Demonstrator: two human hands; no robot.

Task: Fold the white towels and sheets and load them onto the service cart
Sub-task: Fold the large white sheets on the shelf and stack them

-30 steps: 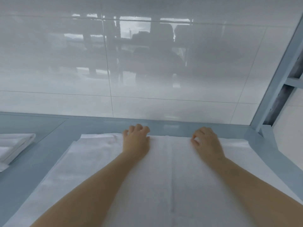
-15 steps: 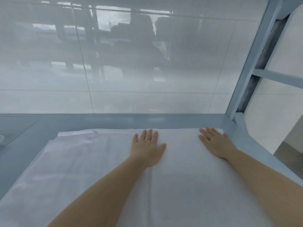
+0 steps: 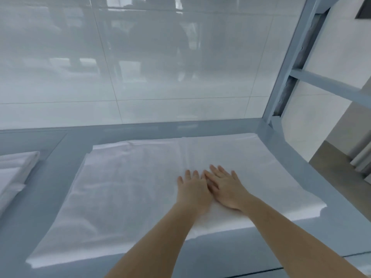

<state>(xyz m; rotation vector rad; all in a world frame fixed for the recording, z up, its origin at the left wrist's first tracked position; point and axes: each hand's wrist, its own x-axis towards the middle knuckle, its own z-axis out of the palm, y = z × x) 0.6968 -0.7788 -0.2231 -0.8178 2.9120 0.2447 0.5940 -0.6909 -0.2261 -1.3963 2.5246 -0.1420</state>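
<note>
A white towel lies spread flat on the grey-blue table, folded over itself, its far edge near the back wall. My left hand presses flat on the towel right of its middle, fingers straight. My right hand lies flat beside it, fingers straight, its fingers touching the left hand's. Both forearms reach in from the bottom of the view. No service cart is in sight.
A stack of folded white linen sits at the left edge of the table. A glossy white tiled wall rises behind. A grey-blue metal frame post stands at the right back corner; the floor drops away beyond it.
My hands have slid back from the towel's far edge toward me and come together at its middle. The view has pulled back, showing the towel's near edge and the folded stack.
</note>
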